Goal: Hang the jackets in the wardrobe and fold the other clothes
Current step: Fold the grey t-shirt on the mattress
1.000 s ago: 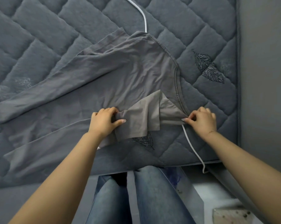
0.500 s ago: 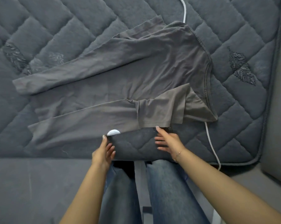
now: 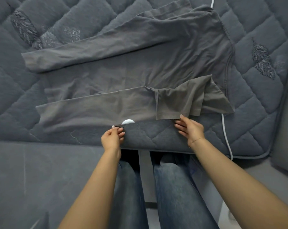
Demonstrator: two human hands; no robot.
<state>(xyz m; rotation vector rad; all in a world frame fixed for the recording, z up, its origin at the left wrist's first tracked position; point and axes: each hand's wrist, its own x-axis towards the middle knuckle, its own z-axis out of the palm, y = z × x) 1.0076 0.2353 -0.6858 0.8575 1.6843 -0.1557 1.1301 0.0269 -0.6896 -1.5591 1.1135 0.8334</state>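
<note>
Both hands had dropped to the grey shirt [image 3: 123, 71]'s near hem, left hand [image 3: 112, 137] pinching it, right hand [image 3: 190, 128] touching it with relaxed fingers.

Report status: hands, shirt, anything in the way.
Left hand pinching shirt near edge; right hand open at folded sleeve. White disc under hem, white cable alongside.

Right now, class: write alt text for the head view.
A grey long-sleeved top lies flat on a quilted mattress; the left hand pinches its near edge, the right hand touches the folded sleeve.
</note>
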